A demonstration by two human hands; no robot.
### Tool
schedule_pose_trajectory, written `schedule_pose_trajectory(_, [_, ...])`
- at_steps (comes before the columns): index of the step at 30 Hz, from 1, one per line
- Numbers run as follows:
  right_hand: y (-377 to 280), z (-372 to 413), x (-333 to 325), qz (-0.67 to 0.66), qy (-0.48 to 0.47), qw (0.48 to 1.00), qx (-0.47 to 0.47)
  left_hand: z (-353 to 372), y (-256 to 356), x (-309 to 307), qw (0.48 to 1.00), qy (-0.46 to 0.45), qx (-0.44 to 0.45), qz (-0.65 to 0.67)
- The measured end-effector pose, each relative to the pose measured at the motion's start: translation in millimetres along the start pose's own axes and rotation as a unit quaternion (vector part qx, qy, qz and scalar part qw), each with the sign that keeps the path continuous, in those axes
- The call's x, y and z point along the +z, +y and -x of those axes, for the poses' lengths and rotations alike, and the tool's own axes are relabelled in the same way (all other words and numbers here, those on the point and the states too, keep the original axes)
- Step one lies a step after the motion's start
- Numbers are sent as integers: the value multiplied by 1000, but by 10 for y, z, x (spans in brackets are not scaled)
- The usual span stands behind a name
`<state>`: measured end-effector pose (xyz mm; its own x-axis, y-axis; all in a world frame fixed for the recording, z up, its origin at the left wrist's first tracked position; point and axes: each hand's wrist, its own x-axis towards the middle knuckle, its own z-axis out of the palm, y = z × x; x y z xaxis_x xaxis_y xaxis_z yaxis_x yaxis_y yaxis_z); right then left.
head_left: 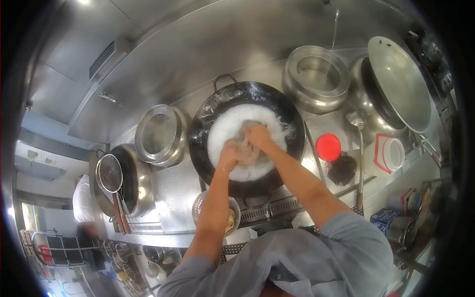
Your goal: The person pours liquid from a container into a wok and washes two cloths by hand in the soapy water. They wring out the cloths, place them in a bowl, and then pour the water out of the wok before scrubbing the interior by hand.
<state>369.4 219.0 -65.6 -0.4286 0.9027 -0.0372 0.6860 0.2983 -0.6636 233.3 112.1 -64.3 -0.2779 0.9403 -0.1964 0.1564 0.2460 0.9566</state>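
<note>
**Both hands in the foaming wok**

Nearest, a steel colander [234, 217] sits under the left forearm. In the black wok [247, 96], the left hand [227, 151] and right hand [258, 134] both clutch a pale lump [246, 152] amid white foam [222, 128]. Beyond, water streams into a steel pot [316, 74].

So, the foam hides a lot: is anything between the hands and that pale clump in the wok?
Nothing visible does. The left hand and the right hand both grip the pale clump amid the foam in the wok.

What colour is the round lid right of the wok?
The round lid is bright red, clearest in the head view, beside the black wok.
</note>
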Motion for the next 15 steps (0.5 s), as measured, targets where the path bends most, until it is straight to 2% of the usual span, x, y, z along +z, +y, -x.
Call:
schedule_pose_trajectory(1, [-37,17,-15,-4,-11,999,-35,-24,-1,34,961,32,-131,240])
schedule_pose_trajectory(2, [-134,69,-62,-10,-22,997,-70,-49,17,38,946,-2,-147,289])
schedule_pose_trajectory(5, [-639,413,-217,-92,-64,993,37,-152,106,39,879,-105,-189,424])
schedule_pose_trajectory(7, [-565,293,-167,-64,-38,997,16,-195,139,73,816,-173,-218,507])
schedule_pose_trajectory(9, [-434,110,-10,-38,-16,999,-5,-264,51,153,939,-134,-107,299])
schedule_pose_trajectory(10, [-400,85,113,-31,-8,999,-13,-280,-85,175,976,-110,-54,181])
schedule_pose_trajectory(12, [-486,191,111,5,10,1000,-12,-387,-381,269,995,-58,63,-53])
schedule_pose_trajectory(14, [-797,391,-128,35,31,999,-7,-556,-594,213,993,-31,93,-68])
schedule_pose_trajectory(15, [-851,397,-209,43,43,998,-13,-514,-433,195,997,-29,61,-25])
